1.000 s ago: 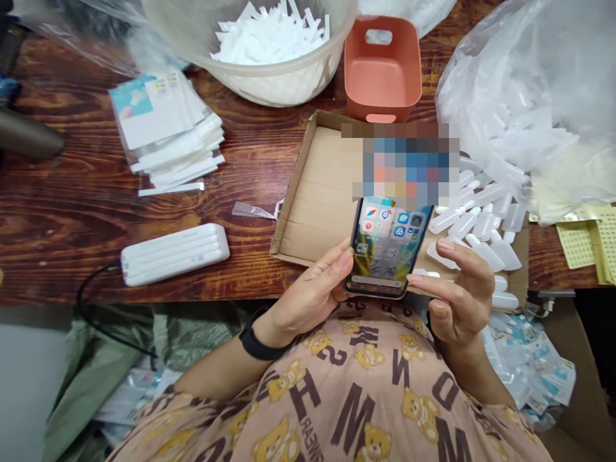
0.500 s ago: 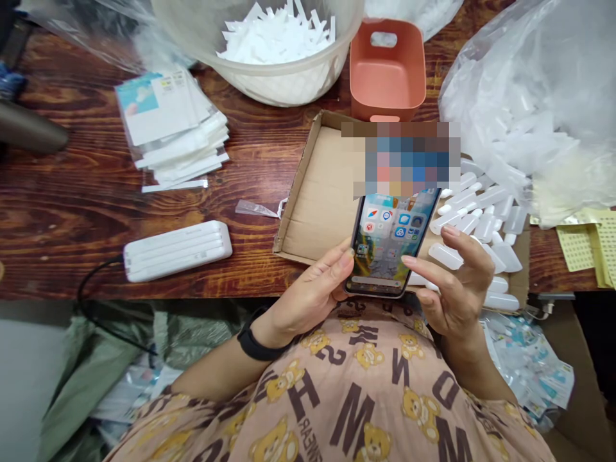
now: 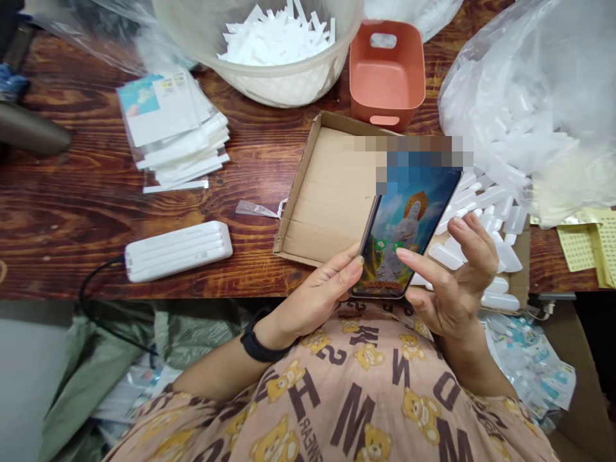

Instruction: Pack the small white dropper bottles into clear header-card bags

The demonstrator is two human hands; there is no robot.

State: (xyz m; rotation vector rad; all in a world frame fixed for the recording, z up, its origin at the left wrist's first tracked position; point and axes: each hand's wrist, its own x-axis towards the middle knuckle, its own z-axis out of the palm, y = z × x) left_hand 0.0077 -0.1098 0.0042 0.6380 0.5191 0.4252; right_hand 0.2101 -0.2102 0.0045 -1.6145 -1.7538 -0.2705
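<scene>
A smartphone [image 3: 402,237] is held upright and tilted near the table's front edge, its lit screen showing a pale statue against blue sky with two green icons. Its top end is blurred out by a mosaic. My left hand [image 3: 325,285] grips the phone's left side, thumb along the edge. On the screen, near the green icons, rests the index fingertip of my right hand [image 3: 452,282]; the other fingers are apart and hold nothing. Beneath the phone lies a shallow cardboard tray [image 3: 332,167], with several white plastic pieces [image 3: 486,218] in its right part.
Behind stand a translucent basin [image 3: 289,83] of white strips and an orange bin [image 3: 387,77]. Left are a stack of packaged cards [image 3: 168,128] and a white power bank [image 3: 178,250] with a black cable. A clear bag [image 3: 534,109] and yellow label sheets [image 3: 577,247] lie right.
The phone's screen has gone from a page of many app icons to the statue picture with two green icons. The phone and both hands have shifted slightly to the right.
</scene>
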